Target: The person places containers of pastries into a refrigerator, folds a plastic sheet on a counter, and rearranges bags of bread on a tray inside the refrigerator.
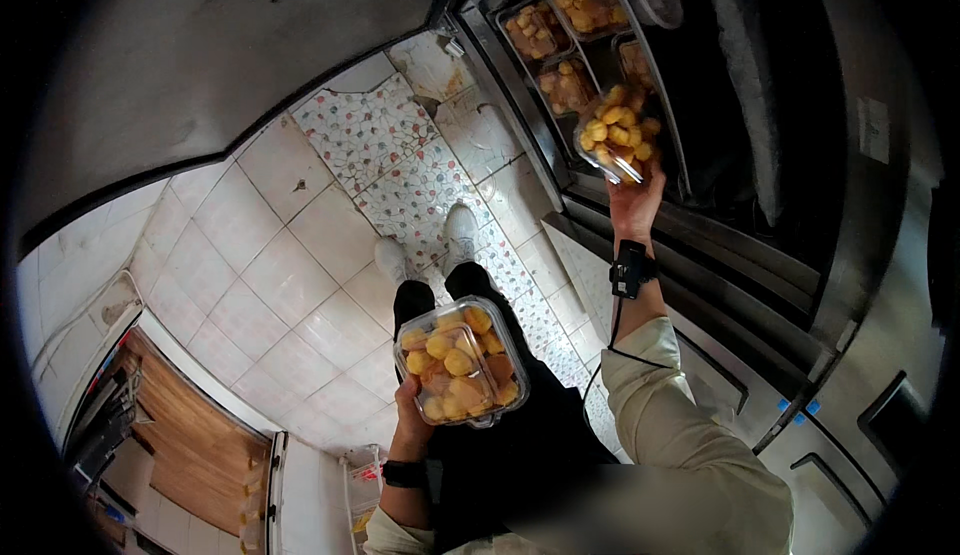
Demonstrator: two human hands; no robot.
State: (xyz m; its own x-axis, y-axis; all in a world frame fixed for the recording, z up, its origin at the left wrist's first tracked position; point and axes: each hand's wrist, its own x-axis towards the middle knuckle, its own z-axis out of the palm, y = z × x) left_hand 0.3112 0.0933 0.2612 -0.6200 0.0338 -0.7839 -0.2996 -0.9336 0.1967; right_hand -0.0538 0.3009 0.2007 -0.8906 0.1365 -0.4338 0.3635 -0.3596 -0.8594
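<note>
Action at the open steel cabinet (715,255): the right hand (636,200), a black device (631,269) strapped at its wrist, grips a clear tub (618,135) of yellow, rounded pieces right at the cabinet's mouth! Well out from the cabinet, the left hand (408,423) clasps a clear box (460,363) of similar pieces over the dark trousers (545,410). The hands are apart, each clamped on its own load. Inside the cabinet sit at least 4 more filled containers (583,0); beside it, 2 pale shoes (461,233) stand on the tiled floor (275,265).
</note>
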